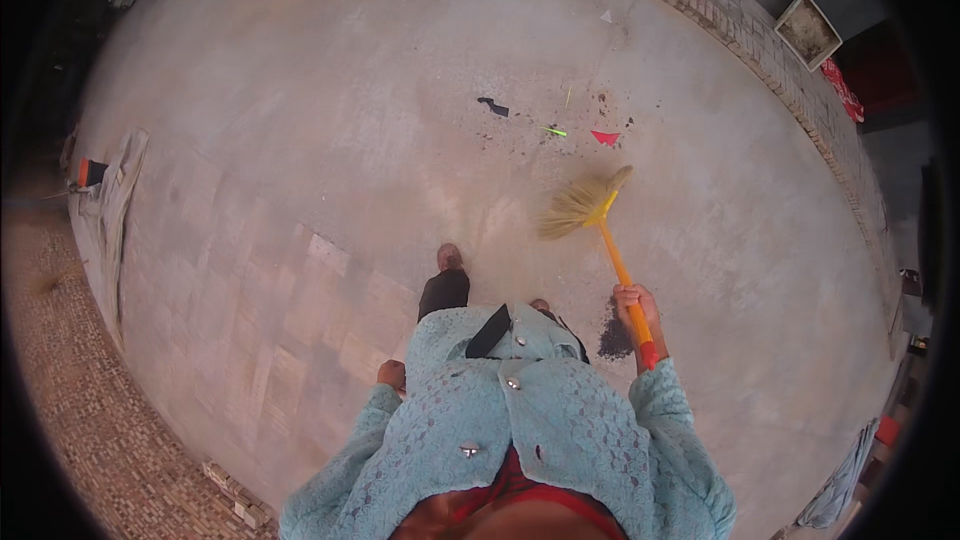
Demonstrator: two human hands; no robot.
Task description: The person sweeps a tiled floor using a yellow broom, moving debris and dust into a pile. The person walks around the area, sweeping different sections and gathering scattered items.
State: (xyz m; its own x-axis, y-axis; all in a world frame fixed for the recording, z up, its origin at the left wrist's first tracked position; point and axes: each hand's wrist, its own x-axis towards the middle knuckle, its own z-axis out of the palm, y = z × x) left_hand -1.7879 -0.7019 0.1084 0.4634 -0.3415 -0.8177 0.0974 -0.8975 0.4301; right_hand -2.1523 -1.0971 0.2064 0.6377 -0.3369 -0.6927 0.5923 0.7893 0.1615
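Observation:
My right hand (640, 310) is wrapped round the yellow-orange handle of a broom (614, 254), close to its red end. The broom's straw head is fanned out on the concrete floor ahead of me. Just beyond the bristles lie scattered bits of litter: a red scrap (605, 138), a bright green piece (555, 131), a black strip (493, 107) and dark crumbs. Beside my right wrist is a small dark heap of grit (615, 337). My left hand (392, 374) hangs at my side with its fingers curled in, and no object shows in it.
A brick edging (740, 35) curves along the far right, with a pale square tray (808, 31) on it. At the left lie a pale cloth sheet (118, 210) and a black-and-orange container (91, 173). Brick paving (95, 390) borders the lower left.

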